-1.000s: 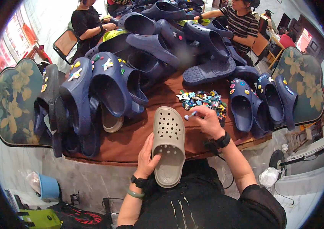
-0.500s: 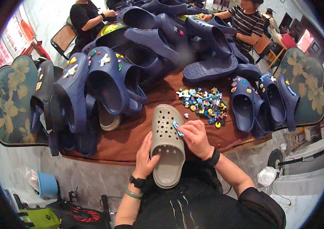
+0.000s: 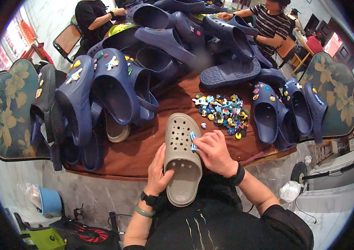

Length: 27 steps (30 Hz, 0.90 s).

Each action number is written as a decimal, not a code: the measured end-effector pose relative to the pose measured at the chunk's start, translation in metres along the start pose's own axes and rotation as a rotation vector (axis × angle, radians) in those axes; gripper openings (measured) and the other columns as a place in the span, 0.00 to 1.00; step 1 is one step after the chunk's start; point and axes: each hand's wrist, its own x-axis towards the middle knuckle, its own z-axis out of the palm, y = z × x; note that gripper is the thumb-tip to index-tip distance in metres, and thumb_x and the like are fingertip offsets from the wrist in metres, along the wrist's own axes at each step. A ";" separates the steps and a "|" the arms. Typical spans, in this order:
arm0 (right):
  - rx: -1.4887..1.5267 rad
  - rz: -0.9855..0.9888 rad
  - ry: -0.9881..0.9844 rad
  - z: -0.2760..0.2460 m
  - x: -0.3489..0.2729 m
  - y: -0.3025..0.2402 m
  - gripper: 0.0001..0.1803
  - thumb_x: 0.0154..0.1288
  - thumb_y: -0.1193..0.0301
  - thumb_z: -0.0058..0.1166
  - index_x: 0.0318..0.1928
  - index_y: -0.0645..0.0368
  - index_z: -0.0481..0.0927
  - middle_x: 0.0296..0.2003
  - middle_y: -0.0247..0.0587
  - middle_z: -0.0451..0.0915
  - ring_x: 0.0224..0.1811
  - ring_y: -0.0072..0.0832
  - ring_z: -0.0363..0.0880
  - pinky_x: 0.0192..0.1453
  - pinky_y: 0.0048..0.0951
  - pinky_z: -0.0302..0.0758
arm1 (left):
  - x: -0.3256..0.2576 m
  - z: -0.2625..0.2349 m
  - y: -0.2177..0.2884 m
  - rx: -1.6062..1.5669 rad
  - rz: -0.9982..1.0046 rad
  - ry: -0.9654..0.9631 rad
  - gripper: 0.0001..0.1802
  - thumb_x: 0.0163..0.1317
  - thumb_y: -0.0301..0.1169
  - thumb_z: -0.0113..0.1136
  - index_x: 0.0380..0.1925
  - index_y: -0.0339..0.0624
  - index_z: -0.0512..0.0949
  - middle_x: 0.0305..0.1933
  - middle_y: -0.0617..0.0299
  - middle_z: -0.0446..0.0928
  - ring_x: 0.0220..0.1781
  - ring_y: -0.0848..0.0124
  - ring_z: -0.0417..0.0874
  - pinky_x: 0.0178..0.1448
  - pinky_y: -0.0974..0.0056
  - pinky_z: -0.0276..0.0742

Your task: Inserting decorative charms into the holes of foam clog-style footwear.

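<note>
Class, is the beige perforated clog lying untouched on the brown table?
No: the left hand grips the beige perforated clog while the right hand presses on it.

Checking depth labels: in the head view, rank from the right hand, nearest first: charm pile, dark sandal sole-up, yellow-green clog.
1. charm pile, just beyond the right hand, slightly right.
2. dark sandal sole-up, mid-table behind the charms.
3. yellow-green clog, far left, near the person in black.
</note>
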 end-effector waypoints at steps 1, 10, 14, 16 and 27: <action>0.160 0.052 0.036 -0.001 0.000 0.004 0.19 0.54 0.75 0.64 0.49 0.57 0.81 0.42 0.37 0.78 0.49 0.37 0.74 0.62 0.44 0.64 | 0.000 0.000 0.000 0.000 0.001 0.001 0.44 0.52 0.37 0.57 0.71 0.35 0.60 0.72 0.41 0.62 0.72 0.47 0.67 0.72 0.54 0.64; -0.025 -0.046 -0.028 -0.016 0.011 0.005 0.18 0.56 0.68 0.66 0.48 0.56 0.80 0.46 0.38 0.78 0.52 0.39 0.73 0.61 0.45 0.65 | 0.000 0.001 -0.002 0.028 0.014 -0.001 0.43 0.51 0.37 0.58 0.70 0.36 0.61 0.72 0.41 0.62 0.71 0.47 0.67 0.71 0.53 0.65; -0.024 -0.060 -0.067 -0.010 0.017 0.010 0.20 0.53 0.71 0.66 0.48 0.57 0.80 0.43 0.37 0.79 0.51 0.38 0.74 0.59 0.42 0.67 | 0.002 0.003 -0.002 -0.001 0.023 0.020 0.43 0.51 0.37 0.58 0.70 0.36 0.62 0.71 0.41 0.63 0.71 0.46 0.68 0.70 0.53 0.66; -0.051 -0.057 -0.082 -0.004 0.018 0.013 0.21 0.51 0.74 0.66 0.48 0.58 0.80 0.43 0.38 0.79 0.51 0.39 0.75 0.59 0.43 0.68 | 0.002 0.002 -0.003 0.008 0.026 0.024 0.43 0.51 0.38 0.58 0.70 0.36 0.62 0.71 0.41 0.63 0.71 0.46 0.68 0.70 0.53 0.67; 0.374 0.277 0.117 0.008 -0.009 0.037 0.17 0.52 0.82 0.62 0.44 0.57 0.84 0.37 0.39 0.83 0.43 0.38 0.80 0.52 0.37 0.73 | 0.004 -0.001 -0.004 -0.033 0.027 0.018 0.43 0.49 0.39 0.58 0.67 0.34 0.65 0.70 0.40 0.65 0.68 0.45 0.71 0.68 0.53 0.69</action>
